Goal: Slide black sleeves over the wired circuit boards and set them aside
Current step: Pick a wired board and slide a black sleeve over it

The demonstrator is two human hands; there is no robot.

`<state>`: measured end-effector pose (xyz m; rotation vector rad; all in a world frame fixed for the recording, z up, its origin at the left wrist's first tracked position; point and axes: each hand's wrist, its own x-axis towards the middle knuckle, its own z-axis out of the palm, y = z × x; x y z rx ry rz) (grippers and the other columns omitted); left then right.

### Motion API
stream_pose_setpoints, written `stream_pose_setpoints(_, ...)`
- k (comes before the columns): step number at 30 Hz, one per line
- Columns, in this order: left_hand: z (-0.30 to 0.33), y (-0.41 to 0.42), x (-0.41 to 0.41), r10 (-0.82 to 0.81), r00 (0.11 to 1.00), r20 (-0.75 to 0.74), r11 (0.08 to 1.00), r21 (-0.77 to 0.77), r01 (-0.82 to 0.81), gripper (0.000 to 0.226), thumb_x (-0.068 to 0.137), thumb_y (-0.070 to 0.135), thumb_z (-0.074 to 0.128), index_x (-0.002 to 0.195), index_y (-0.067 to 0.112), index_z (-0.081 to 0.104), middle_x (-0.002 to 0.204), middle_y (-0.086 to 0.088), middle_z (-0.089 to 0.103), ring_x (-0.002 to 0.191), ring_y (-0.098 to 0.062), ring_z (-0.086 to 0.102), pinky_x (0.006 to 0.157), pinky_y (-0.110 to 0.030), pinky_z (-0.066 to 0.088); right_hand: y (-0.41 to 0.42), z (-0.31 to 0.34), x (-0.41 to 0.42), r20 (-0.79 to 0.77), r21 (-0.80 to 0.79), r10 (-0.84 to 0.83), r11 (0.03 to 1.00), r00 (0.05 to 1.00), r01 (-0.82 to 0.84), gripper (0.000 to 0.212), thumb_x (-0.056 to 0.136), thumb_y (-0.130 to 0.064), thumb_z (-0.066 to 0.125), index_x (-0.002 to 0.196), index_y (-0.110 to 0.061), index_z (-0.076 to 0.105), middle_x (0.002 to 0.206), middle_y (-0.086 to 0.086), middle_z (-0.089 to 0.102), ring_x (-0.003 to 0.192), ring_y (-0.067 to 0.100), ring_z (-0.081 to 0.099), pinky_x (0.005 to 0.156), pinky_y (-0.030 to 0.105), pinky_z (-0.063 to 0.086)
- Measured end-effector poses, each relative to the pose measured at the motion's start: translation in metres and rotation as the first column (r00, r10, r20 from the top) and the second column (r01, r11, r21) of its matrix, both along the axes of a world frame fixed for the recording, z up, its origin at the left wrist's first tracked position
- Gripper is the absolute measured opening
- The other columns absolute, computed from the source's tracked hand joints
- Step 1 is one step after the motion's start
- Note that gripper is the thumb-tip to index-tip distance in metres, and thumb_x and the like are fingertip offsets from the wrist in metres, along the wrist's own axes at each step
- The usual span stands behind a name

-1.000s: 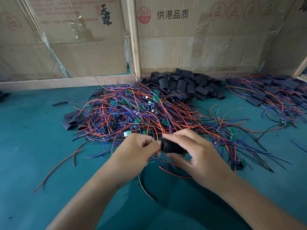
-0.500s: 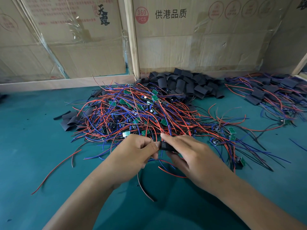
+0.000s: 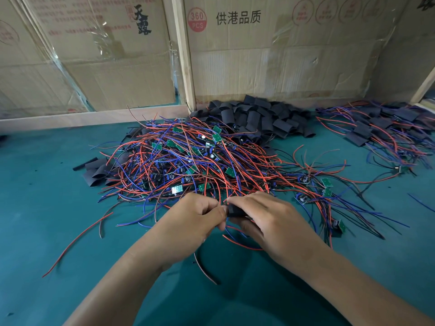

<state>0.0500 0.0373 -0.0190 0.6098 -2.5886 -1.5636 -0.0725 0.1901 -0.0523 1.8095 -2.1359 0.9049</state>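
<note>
Sleeving is the step we judge in hand: our right hand (image 3: 266,217) grips a black sleeve (image 3: 235,211) before the wire pile (image 3: 200,161), our left hand (image 3: 200,217) pinches at its mouth, board hidden; next, seat it and set it aside.

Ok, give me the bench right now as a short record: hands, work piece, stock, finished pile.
left hand: fingers curled, pinching at the sleeve's left end
right hand: grips the sleeve
sleeve: black, held between both hands above the mat; board inside not visible
bare boards: tangled heap with red and blue wires, centre
empty sleeves: heap by the back wall
sleeved boards: pile far right
</note>
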Motion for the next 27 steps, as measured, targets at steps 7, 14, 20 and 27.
stream_pose_setpoints(7, 0.001, -0.007, 0.002, -0.034, 0.999, 0.012, 0.997, 0.068, 0.033, 0.033, 0.097, 0.026, 0.062, 0.069, 0.011, 0.069, 0.055, -0.01, 0.039, 0.044, -0.011, 0.028, 0.042, -0.019, 0.022, 0.0, 0.001, 0.003, -0.007, 0.006, 0.018, 1.0, 1.0, -0.018, 0.027, 0.09, -0.019, 0.065, 0.115, -0.007, 0.068, 0.099, 0.001, 0.07, 0.09, 0.023, 0.064, 0.071, 0.039, 0.056)
stream_pose_setpoints(14, 0.001, -0.017, 0.002, -0.068, 0.996, 0.051, 0.991, 0.118, 0.062, 0.031, 0.089, 0.036, 0.071, 0.064, 0.017, 0.073, 0.051, -0.003, 0.048, 0.049, -0.013, 0.043, 0.051, -0.014, 0.039, 0.001, 0.002, 0.003, -0.016, 0.075, 0.055, 0.996, 0.998, -0.054, 0.028, 0.09, -0.011, 0.07, 0.118, -0.009, 0.066, 0.102, 0.0, 0.068, 0.095, 0.023, 0.062, 0.076, 0.041, 0.054)
stream_pose_setpoints(20, -0.006, -0.009, -0.004, 0.005, 0.999, 0.049, 0.976, 0.218, -0.015, 0.034, 0.093, 0.019, 0.067, 0.07, -0.007, 0.066, 0.044, 0.001, 0.05, 0.042, -0.01, 0.041, 0.044, -0.013, 0.035, 0.001, 0.002, 0.004, -0.022, 0.075, 0.039, 0.997, 0.999, -0.037, 0.029, 0.091, -0.011, 0.07, 0.12, -0.007, 0.066, 0.103, 0.001, 0.069, 0.096, 0.021, 0.061, 0.077, 0.036, 0.054)
stream_pose_setpoints(27, -0.007, -0.014, -0.004, -0.057, 0.998, 0.018, 0.964, 0.262, 0.05, 0.031, 0.091, 0.026, 0.067, 0.064, 0.011, 0.071, 0.047, -0.002, 0.047, 0.043, -0.012, 0.044, 0.048, -0.015, 0.038, 0.001, 0.006, 0.001, -0.015, 0.07, 0.065, 0.996, 0.998, -0.064, 0.021, 0.09, -0.004, 0.065, 0.11, -0.007, 0.068, 0.093, 0.001, 0.069, 0.086, 0.022, 0.061, 0.072, 0.037, 0.053)
